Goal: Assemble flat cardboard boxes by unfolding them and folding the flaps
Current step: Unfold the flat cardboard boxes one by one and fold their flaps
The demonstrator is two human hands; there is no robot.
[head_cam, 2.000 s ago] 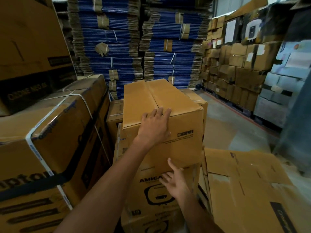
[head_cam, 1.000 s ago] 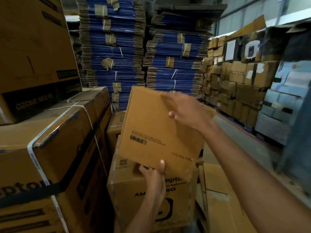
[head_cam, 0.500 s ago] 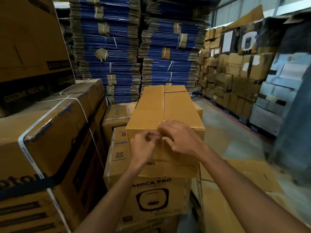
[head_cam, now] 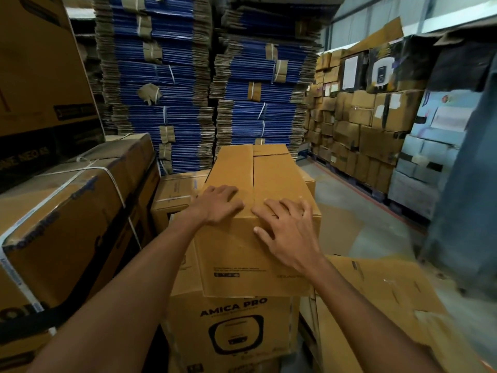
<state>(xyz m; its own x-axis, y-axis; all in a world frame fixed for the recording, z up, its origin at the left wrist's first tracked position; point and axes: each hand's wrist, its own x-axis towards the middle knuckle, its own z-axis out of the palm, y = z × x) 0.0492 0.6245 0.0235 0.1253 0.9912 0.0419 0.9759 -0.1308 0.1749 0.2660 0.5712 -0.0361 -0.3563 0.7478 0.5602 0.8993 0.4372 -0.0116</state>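
A plain brown cardboard box (head_cam: pixel 271 179), unfolded into a long block, lies on top of a printed "AMICA PRO" carton (head_cam: pixel 231 327). Its two top flaps are folded down and meet along a centre seam. My left hand (head_cam: pixel 215 204) rests on the left flap at the box's near top edge, fingers bent over the cardboard. My right hand (head_cam: pixel 287 230) lies spread over the near right corner, fingers on the right flap and thumb on the front face. Both hands press down beside the seam.
Large strapped cartons (head_cam: pixel 67 211) stand close on the left. Tall stacks of flat blue cardboard (head_cam: pixel 188 90) fill the back. Flattened brown cardboard sheets (head_cam: pixel 390 305) lie at lower right. Piled cartons (head_cam: pixel 363 125) line the right wall beyond a strip of concrete floor (head_cam: pixel 357 211).
The box was lifted, turned over and set down on the carton. My hands, bunched together at the seam half a second ago, have now spread apart flat on the two flaps.
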